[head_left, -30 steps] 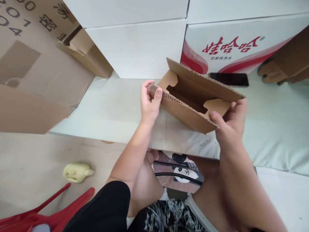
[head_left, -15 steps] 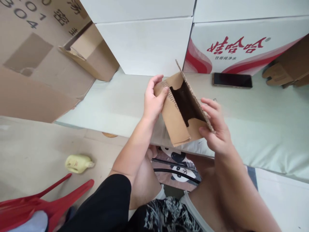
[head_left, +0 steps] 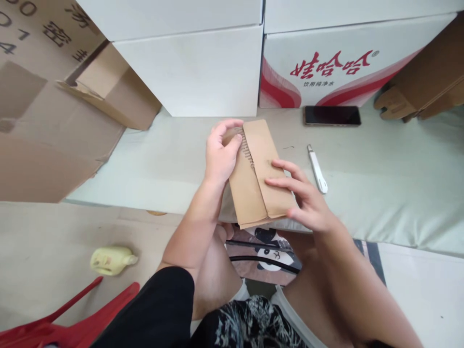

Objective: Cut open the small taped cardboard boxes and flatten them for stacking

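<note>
A small brown cardboard box [head_left: 250, 193] is held tilted above the edge of the pale green surface, its long flap [head_left: 263, 145] folded down over the opening. My left hand [head_left: 223, 152] grips the box's upper left side, thumb along a torn corrugated strip. Two fingers of my right hand [head_left: 304, 193] lie on the flap, while its thumb touches the lower right corner. To the right of this hand lies a white utility knife [head_left: 317, 169]. The inside of the box is hidden.
A black phone [head_left: 332, 116] lies before a white and red printed carton [head_left: 337, 63]. Large brown cartons [head_left: 29, 145] stand at left, another brown box [head_left: 416, 82] at right. Below left are a yellow bottle [head_left: 113, 260] and a red chair [head_left: 83, 319].
The raised flap has come down, covering the dark opening. My right hand has moved from the flap's edge onto its top. The white knife has come into sight as the view shifted slightly.
</note>
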Demonstrator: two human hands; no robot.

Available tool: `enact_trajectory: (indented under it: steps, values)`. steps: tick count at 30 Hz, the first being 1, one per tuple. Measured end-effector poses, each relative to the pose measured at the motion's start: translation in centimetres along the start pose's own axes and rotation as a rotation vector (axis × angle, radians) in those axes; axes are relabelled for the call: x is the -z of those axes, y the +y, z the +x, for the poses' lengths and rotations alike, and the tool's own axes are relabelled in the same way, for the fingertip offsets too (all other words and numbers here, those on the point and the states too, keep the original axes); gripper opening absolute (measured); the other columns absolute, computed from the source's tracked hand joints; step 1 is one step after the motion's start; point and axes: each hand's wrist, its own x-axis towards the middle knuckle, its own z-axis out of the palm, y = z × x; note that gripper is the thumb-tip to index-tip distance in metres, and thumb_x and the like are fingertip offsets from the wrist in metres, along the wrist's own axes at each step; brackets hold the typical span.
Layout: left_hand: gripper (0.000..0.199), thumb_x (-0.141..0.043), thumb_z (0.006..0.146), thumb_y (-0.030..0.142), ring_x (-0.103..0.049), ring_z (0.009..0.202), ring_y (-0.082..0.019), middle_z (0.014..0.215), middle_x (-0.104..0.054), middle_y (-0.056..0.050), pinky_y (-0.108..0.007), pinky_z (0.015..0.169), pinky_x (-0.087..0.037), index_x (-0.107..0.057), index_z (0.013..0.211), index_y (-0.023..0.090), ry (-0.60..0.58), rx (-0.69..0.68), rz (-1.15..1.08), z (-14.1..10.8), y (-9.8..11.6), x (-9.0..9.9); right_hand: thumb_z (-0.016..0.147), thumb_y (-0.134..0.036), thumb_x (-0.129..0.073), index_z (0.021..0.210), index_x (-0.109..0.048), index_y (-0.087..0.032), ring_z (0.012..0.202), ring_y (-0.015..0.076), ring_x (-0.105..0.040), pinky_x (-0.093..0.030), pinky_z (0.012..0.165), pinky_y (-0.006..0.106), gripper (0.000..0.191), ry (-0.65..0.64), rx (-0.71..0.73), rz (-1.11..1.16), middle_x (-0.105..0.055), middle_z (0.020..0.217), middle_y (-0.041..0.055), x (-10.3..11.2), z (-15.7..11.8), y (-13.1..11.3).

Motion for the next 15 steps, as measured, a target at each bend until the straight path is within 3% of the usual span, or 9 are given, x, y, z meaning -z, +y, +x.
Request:
enact_trajectory:
  steps: [4,7,10,15]
  values:
    - [0.016,-0.074,0.079,0.016,-0.058,0.123,-0.03,0.116,-0.063,-0.008,-0.048,0.119,-0.042,-0.077,0.091,0.025,-0.032,0.014,0.105,-0.1,0.7,0.1,0.097,-0.057,-0.055,0.108,-0.079,-0.034,0.153,0.0318,-0.039,-0.033,0.126,0.055,0.035,0.086,-0.166,0.052,-0.049,0.158,0.0031,-0.9,0.3,-0.2]
    - [0.019,-0.078,0.075,0.015,-0.058,0.121,-0.03,0.113,-0.06,-0.008,-0.049,0.119,-0.042,-0.076,0.09,0.025,-0.047,0.016,0.118,-0.1,0.8,0.1,0.091,-0.062,-0.062,0.126,-0.069,-0.038,0.161,0.0305,-0.024,-0.03,0.128,0.053,0.043,0.102,-0.256,0.116,-0.03,0.171,-0.0028,-1.3,0.3,-0.2]
    - [0.022,-0.08,0.072,0.014,-0.057,0.118,-0.03,0.112,-0.057,-0.007,-0.049,0.119,-0.041,-0.074,0.091,0.024,-0.069,0.014,0.118,0.0,0.7,0.1,0.088,-0.067,-0.062,0.149,-0.045,-0.04,0.16,0.0294,-0.026,-0.036,0.125,0.051,0.069,0.071,-0.346,0.214,-0.02,0.175,-0.0002,-1.3,0.1,0.1]
    - [0.023,-0.083,0.073,0.02,-0.057,0.119,-0.03,0.115,-0.055,-0.008,-0.049,0.117,-0.043,-0.076,0.094,0.025,-0.096,0.022,0.132,0.0,0.6,0.4,0.088,-0.071,-0.06,0.147,-0.045,-0.037,0.159,0.0301,-0.028,-0.04,0.123,0.049,0.069,0.031,-0.321,0.218,-0.025,0.174,0.0029,-1.1,0.2,0.8]
